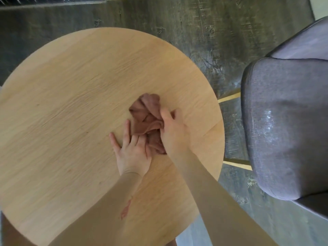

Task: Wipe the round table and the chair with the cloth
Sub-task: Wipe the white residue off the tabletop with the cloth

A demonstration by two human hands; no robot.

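A crumpled reddish-brown cloth (145, 112) lies right of centre on the round light-wood table (71, 103). My right hand (173, 132) is on the cloth's right side, with its thumb and fingers curled round a fold of it. My left hand (130, 150) lies palm up beside the cloth, fingers straight and spread, fingertips under or against the cloth's lower left edge. A grey upholstered chair (284, 130) stands to the right of the table, apart from both hands.
Dark wood-plank floor (195, 32) surrounds the table. Two light wooden bars (229, 98) show in the gap between table and chair. A dark marbled edge runs along the top left.
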